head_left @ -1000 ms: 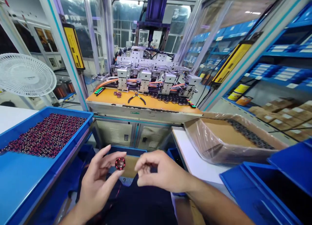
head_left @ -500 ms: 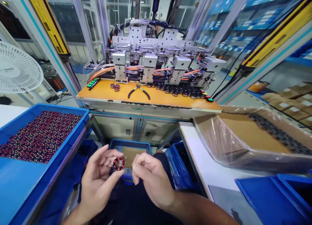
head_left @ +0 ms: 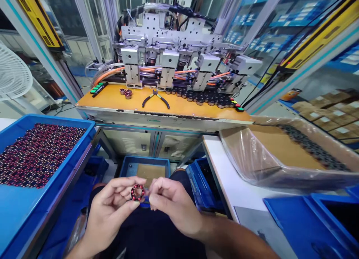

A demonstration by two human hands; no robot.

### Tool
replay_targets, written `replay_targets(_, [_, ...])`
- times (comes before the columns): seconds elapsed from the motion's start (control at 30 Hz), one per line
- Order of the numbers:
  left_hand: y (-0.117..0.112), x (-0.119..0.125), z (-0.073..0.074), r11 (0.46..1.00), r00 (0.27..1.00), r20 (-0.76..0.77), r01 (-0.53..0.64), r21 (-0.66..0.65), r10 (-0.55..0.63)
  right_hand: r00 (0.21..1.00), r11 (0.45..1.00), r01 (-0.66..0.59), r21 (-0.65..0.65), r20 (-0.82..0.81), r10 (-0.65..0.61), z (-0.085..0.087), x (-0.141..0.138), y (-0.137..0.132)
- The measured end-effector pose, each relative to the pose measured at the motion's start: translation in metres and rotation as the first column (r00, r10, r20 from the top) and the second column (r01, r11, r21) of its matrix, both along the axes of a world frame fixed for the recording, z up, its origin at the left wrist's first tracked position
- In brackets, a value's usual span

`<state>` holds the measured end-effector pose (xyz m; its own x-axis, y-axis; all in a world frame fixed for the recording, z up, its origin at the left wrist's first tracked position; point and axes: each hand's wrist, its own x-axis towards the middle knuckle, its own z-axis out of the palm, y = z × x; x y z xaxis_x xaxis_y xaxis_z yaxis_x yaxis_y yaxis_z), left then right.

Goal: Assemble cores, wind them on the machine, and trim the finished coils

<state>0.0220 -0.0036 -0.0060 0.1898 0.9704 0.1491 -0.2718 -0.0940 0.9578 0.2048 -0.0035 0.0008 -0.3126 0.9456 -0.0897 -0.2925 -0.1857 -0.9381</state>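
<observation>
A small ring-shaped motor stator (head_left: 137, 187) with red-and-black windings is pinched between the thumb and fingers of my left hand (head_left: 110, 210). Its open face is turned toward me, above my lap. My right hand (head_left: 175, 206) is closed just to the right of the ring, thumb against the curled fingers. Whatever sits in that pinch is too small to make out. To the left, a blue tray (head_left: 25, 206) holds a dense layer of similar stators (head_left: 45, 150).
Pliers (head_left: 155, 99), a few stators (head_left: 127, 94) and a row of dark round parts (head_left: 200, 98) lie on the orange bench (head_left: 112, 102) before the machine (head_left: 168, 61). At right stands a plastic-lined box (head_left: 269, 154) of dark parts. A blue bin (head_left: 146, 160) sits low ahead.
My right fingers have moved left, up to the stator's right edge; a gap stood between them before. The stator stays in my left hand. The whole view has shifted slightly.
</observation>
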Motion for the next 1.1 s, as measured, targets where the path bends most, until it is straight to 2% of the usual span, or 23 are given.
replay_targets(0.1, [0.003, -0.004, 0.0, 0.998, 0.998, -0.014, 0.054, -0.029, -0.055, 0.996, 0.998, -0.046, 0.043, 0.076, 0.042, 0.011, 0.01, 0.006])
replay_targets(0.2, [0.007, -0.002, 0.002, 0.997, 0.995, -0.067, 0.076, -0.004, -0.076, 0.983, 0.993, -0.077, 0.092, 0.174, 0.06, 0.022, 0.016, 0.014])
replay_targets(0.33, [0.009, 0.003, 0.002, 0.996, 0.988, -0.13, 0.084, -0.02, -0.086, 0.948, 0.989, -0.115, 0.096, 0.308, 0.081, 0.028, 0.013, 0.019])
replay_targets(0.53, [0.008, 0.001, 0.002, 0.982, 0.986, -0.048, 0.155, -0.112, -0.161, 0.958, 0.987, -0.152, 0.048, 0.254, 0.135, 0.026, 0.019, 0.024])
replay_targets(0.67, [0.007, 0.0, 0.003, 0.973, 0.981, -0.002, 0.194, -0.126, -0.196, 0.955, 0.99, -0.137, -0.042, 0.26, 0.143, 0.028, 0.024, 0.023])
replay_targets(0.8, [0.007, 0.001, 0.005, 0.972, 0.98, -0.009, 0.197, -0.125, -0.2, 0.95, 0.965, -0.221, -0.145, 0.192, 0.246, 0.029, 0.022, 0.017])
replay_targets(0.93, [0.006, 0.002, 0.005, 0.967, 0.977, -0.005, 0.208, -0.148, -0.211, 0.951, 0.959, -0.25, -0.132, 0.153, 0.269, 0.025, 0.027, 0.014])
replay_targets(1.1, [0.004, 0.003, 0.011, 0.939, 0.974, 0.085, 0.227, -0.258, -0.212, 0.923, 0.955, -0.291, -0.059, 0.245, 0.297, 0.029, 0.048, 0.029])
